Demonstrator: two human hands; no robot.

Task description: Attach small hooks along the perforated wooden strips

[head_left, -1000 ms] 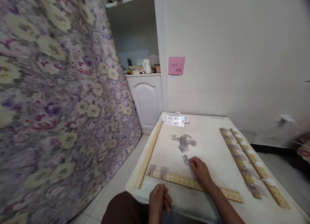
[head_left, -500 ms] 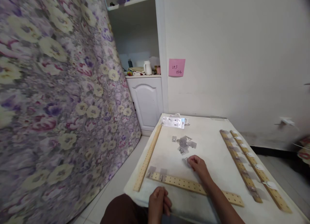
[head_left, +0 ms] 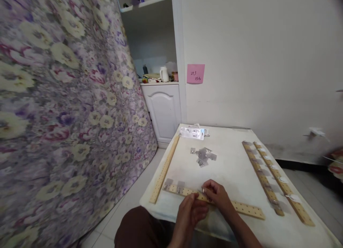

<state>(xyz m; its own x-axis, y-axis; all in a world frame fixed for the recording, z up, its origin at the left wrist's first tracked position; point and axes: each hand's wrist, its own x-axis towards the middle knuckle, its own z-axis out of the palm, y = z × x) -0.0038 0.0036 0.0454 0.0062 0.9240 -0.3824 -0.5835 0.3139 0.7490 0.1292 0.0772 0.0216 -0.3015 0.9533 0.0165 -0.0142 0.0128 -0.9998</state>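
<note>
A wooden strip with rows of holes (head_left: 245, 207) lies crosswise near the table's front edge. Two small clear plastic cards (head_left: 180, 185) with shiny metal bits stand at its left end. Over the strip's middle, my right hand (head_left: 215, 194) pinches a small clear plastic card (head_left: 200, 191), mostly hidden by the fingers. My left hand (head_left: 190, 210) is close beside it at the strip's near edge, thumb and forefinger together; what is between them I cannot make out. Farther back lies a loose pile of similar clear cards (head_left: 203, 156).
Another holed wooden strip (head_left: 164, 171) runs along the table's left side. Two strips (head_left: 262, 176) (head_left: 288, 191) bearing small cards lie at the right. Clear packaging (head_left: 191, 133) rests at the back edge. A floral curtain (head_left: 80, 126) hangs to the left.
My right hand has come nearer with the small card, from beyond the strip to over its middle. My left hand has risen from the table's edge to the strip, beside the right.
</note>
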